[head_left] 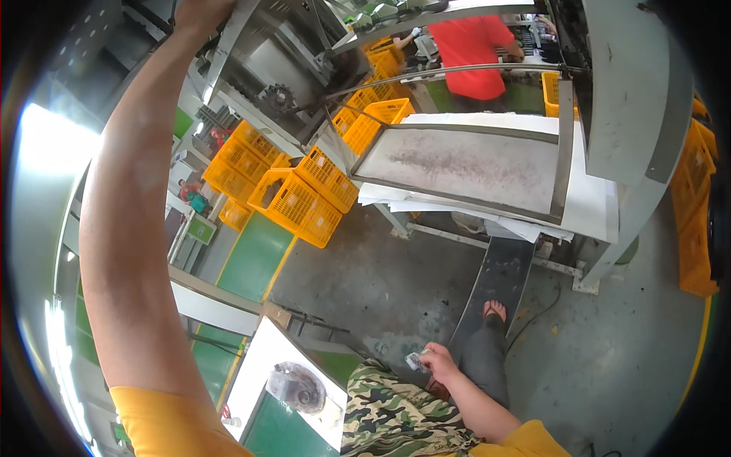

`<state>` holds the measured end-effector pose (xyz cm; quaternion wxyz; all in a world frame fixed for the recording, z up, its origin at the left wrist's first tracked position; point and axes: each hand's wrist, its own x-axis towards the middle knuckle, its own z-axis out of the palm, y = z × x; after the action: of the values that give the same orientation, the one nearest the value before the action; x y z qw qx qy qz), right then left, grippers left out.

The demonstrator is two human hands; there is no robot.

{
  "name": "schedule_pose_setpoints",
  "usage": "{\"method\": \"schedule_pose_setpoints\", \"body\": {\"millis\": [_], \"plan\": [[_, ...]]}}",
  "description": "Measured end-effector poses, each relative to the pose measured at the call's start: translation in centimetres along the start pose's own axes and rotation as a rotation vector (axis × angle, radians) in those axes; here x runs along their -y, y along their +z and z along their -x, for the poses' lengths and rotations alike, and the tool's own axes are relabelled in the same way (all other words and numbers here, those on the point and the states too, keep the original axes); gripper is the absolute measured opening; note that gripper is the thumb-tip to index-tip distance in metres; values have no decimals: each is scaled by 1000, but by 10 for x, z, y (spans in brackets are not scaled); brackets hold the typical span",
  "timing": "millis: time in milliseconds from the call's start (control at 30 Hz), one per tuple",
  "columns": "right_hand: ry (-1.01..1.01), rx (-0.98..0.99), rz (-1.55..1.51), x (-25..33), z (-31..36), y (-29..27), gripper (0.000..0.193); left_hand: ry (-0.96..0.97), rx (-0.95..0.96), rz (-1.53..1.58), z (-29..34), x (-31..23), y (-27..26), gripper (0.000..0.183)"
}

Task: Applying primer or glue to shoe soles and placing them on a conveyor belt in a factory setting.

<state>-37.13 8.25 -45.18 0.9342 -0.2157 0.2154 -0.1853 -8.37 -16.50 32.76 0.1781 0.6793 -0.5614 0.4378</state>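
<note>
My left arm reaches up along the left side. My left hand [204,11] is at the top edge beside a tilted metal panel [228,46]; its fingers are cut off, so what it touches cannot be made out. Low in front of my body, over my lap, my right hand [440,362] pinches a small crumpled whitish-grey piece [415,361], perhaps cloth or plastic film. To the left of my camouflage-patterned lap, a dark round part wrapped in clear plastic [295,387] lies on a white-topped table [263,350].
Ahead stands a metal-framed screen [472,164] over white sheets [601,213]. Yellow plastic crates [304,198] are stacked left of it. A person in a red shirt [468,57] works beyond. My foot [495,309] rests on a dark board [502,274] that slopes from the frame.
</note>
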Motion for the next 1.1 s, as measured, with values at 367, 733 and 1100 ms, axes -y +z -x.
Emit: {"method": "schedule_pose_setpoints", "body": {"millis": [367, 733, 1100], "plan": [[8, -98, 65, 11, 3, 8, 15, -133, 164, 307, 205, 80, 22, 43], [63, -41, 65, 8, -7, -3, 6, -1066, 1471, -198, 946, 65, -282, 67], [234, -230, 280, 1, -22, -26, 7, -2081, 902, -216, 1165, -117, -403, 70]]}}
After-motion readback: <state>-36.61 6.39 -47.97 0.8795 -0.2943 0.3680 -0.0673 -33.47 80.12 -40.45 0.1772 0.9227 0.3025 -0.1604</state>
